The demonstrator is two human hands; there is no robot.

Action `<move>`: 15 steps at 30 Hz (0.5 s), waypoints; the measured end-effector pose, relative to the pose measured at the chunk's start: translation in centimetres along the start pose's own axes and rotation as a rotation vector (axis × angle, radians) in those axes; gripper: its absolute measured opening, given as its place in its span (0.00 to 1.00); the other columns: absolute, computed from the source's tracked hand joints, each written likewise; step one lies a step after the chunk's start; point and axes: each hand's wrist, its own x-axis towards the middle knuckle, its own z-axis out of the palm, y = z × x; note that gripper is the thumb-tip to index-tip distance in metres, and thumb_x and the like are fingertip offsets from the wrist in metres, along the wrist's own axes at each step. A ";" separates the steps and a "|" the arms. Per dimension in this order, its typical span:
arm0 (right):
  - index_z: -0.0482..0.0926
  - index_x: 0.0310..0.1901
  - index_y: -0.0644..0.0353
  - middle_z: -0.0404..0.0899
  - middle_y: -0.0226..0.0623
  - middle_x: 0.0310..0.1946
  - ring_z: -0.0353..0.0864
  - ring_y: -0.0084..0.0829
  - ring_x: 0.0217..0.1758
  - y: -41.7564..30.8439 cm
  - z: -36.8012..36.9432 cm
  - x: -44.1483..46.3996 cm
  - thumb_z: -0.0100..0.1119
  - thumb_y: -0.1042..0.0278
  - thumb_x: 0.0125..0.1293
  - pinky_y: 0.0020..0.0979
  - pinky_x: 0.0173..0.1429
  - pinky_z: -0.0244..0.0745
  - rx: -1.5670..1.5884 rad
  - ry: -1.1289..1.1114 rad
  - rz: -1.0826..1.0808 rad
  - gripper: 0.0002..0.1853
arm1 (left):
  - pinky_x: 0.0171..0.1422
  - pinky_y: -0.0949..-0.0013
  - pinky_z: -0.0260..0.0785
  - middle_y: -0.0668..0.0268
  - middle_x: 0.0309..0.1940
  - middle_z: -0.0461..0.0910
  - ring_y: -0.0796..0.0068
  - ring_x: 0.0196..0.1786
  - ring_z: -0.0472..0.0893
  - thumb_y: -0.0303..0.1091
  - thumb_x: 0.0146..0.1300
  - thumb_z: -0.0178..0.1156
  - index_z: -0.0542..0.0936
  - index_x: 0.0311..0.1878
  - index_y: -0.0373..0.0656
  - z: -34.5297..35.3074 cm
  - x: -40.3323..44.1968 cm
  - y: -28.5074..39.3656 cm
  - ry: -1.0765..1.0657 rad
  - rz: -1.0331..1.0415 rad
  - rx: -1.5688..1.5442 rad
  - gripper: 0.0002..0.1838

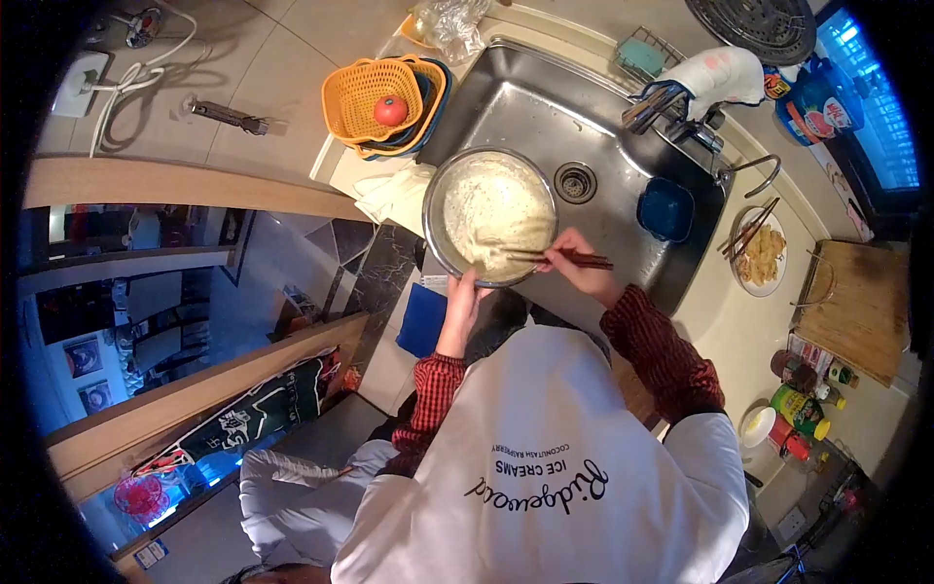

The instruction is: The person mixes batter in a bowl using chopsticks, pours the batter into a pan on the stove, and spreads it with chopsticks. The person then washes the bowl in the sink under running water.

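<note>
A round metal bowl (434,232) with pale, wet, lumpy mixture (491,200) in it sits at the sink's near left edge. My left hand (463,304) grips the bowl's near rim, thumb on top. In my right hand (582,267) is a pair of brown chopsticks (597,261), closed between the fingers. Their tips reach into the mixture, where they look smeared by motion.
The steel sink (525,97) holds a dark blue basin (665,209). Yellow baskets (355,92) with a red tomato (390,110) stand left. On the right counter are a plate of food (761,255), a cutting board (854,310) and several bottles (800,409).
</note>
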 end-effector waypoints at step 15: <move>0.72 0.32 0.63 0.76 0.31 0.29 0.74 0.19 0.36 -5.4 -5.4 3.0 0.52 0.77 0.60 0.22 0.42 0.69 -0.561 -0.210 0.151 0.00 | 0.31 0.70 0.77 0.59 0.31 0.74 0.69 0.31 0.79 0.31 0.59 0.48 0.69 0.38 0.32 0.7 -0.1 3.5 0.082 0.006 0.149 0.10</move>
